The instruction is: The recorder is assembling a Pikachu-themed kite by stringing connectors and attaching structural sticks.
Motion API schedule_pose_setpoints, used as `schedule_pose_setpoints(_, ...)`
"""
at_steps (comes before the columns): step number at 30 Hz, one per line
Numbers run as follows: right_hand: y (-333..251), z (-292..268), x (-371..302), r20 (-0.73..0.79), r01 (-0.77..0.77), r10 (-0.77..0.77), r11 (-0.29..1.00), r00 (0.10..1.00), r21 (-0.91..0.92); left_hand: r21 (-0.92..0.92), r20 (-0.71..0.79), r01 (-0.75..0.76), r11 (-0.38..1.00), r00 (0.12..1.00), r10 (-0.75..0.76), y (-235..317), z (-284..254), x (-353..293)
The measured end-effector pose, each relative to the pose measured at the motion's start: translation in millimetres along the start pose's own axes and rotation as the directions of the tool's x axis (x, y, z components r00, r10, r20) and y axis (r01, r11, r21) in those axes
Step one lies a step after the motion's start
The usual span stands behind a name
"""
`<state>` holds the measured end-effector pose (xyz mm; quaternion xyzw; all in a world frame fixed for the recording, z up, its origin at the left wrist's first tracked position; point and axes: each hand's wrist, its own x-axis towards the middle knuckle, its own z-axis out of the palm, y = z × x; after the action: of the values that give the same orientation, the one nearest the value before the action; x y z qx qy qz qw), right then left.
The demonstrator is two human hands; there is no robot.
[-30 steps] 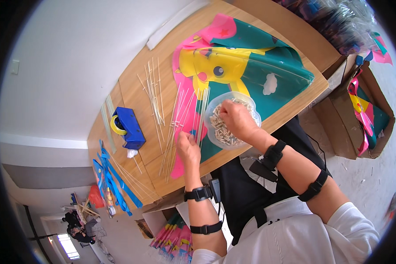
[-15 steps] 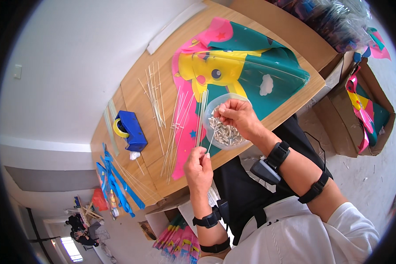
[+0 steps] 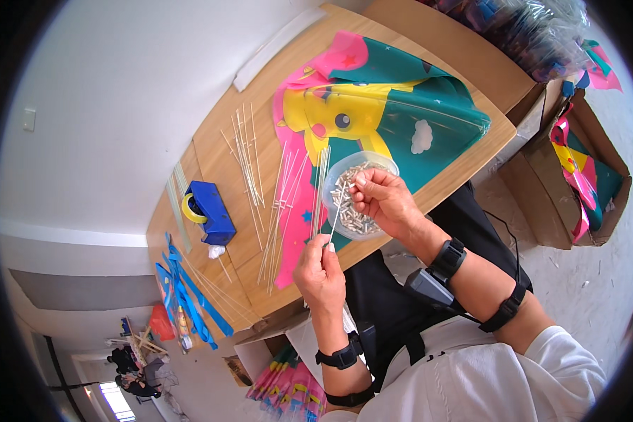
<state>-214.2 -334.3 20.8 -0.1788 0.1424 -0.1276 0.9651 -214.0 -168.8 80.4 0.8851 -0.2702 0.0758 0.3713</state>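
My left hand [image 3: 321,276], closed at the table's near edge, pinches a thin white rod [image 3: 336,216] that slants up toward my other hand. Over a clear plastic bowl [image 3: 335,176], my right hand [image 3: 385,204] has thumb and forefinger pressed together near the rod's upper end; whatever small thing lies between them is too small to make out. Many short whitish tube pieces [image 3: 359,219] fill the bowl. Just left of it, a bundle of white rods [image 3: 321,179] lies on a pink, green and yellow printed plastic sheet [image 3: 418,105].
More thin rods [image 3: 246,158], some with small crosspieces, lie on the wooden table [image 3: 211,141]. Farther left are a blue tape dispenser [image 3: 214,214] and blue strips [image 3: 183,288]. Cardboard boxes with printed sheets stand right [image 3: 541,190] and below [image 3: 257,352]. Clear plastic-wrapped goods [image 3: 534,42] sit at upper right.
My right hand has come down slightly over the bowl, its fingers more curled. My left hand keeps its pinch on the rod, almost in place.
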Motion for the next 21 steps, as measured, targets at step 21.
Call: schedule_pose_setpoints(21,-5,4,-6,-0.044,0.018,-0.019,1.0,0.999,-0.023,-0.029,-0.053,-0.001,1.0,0.999,0.0,-1,-1,-7)
